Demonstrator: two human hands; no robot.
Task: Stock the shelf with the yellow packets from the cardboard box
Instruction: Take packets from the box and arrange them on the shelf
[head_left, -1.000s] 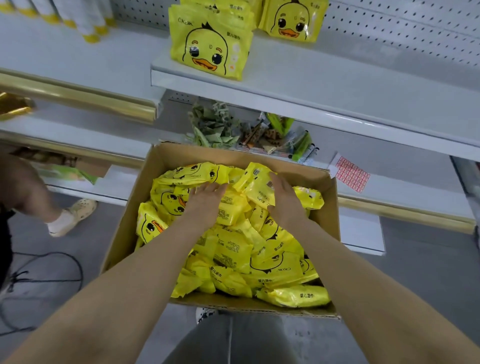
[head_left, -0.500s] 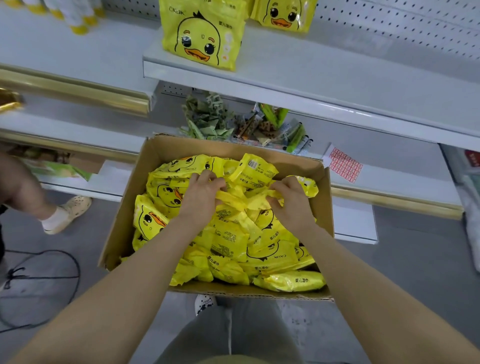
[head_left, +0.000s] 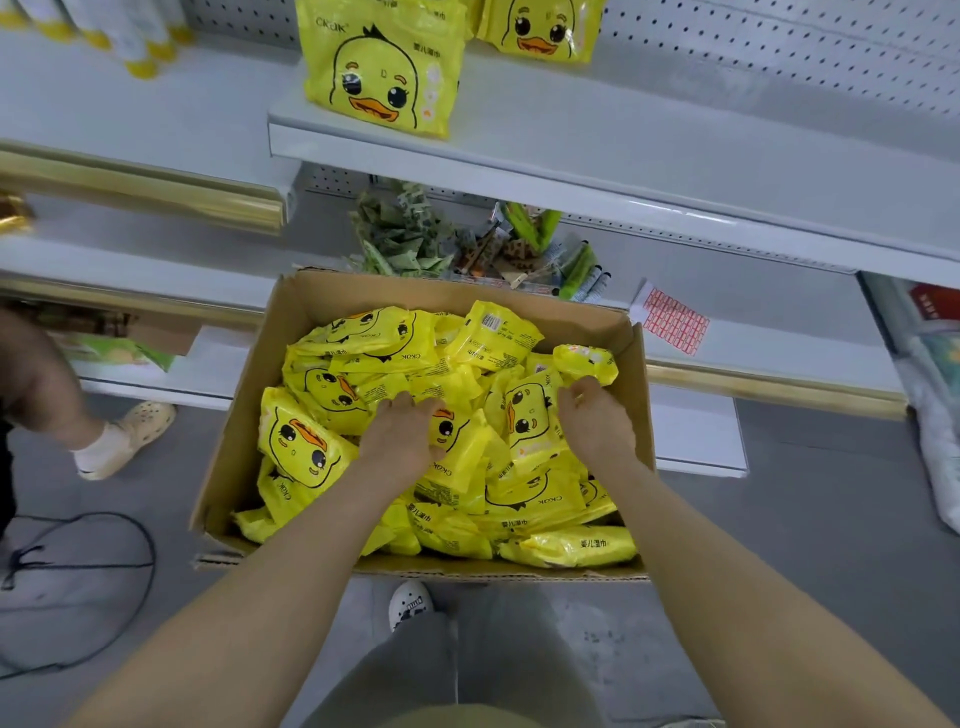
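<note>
An open cardboard box (head_left: 244, 415) stands in front of me, piled with yellow packets (head_left: 301, 447) printed with a duck face. Both my hands are down in the pile. My left hand (head_left: 402, 441) lies left of centre, its fingertips curled down into a packet. My right hand (head_left: 597, 426) is near the box's right wall, fingers curled against an upright duck-face packet (head_left: 530, 421). Two larger yellow duck packets (head_left: 382, 78) stand on the white shelf (head_left: 623, 176) above the box.
Green and brown snack packs (head_left: 415, 239) and a red-and-white label sheet (head_left: 675, 322) lie on the lower shelf behind the box. Another person's leg and shoe (head_left: 130, 431) are at the left, above a black cable (head_left: 119, 582) on the floor. White bottles (head_left: 130, 41) stand top left.
My hands have moved apart in the pile and a little toward me. The packets they bunched at the box's middle have shifted, and a duck-face packet now stands upright between them.
</note>
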